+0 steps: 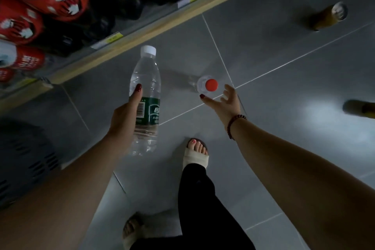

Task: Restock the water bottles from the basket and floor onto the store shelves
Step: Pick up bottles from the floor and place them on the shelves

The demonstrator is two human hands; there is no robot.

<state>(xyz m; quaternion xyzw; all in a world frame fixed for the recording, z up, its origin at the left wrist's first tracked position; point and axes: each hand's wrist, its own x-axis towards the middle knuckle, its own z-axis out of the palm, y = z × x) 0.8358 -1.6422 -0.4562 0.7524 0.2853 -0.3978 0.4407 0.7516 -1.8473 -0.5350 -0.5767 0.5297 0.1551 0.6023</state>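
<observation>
By shelf (150, 30), grey tile floor (274, 50), poss. basket (24, 160)

The left hand (124, 114) is curled round a water bottle (146, 75), thumb lying along its side, bare forearm reaching forward. The right hand (225, 101) stretches forward and down, fingers spread, holding nothing, a bead bracelet (233, 124) on its wrist.

The fingers of the left hand (124, 113) are hidden behind the water bottle (146, 79). The basket (24, 164) is cut off by the left edge, an amber bottle (360, 108) by the right. Shelf price tags (113, 37) blur unreadably.
</observation>
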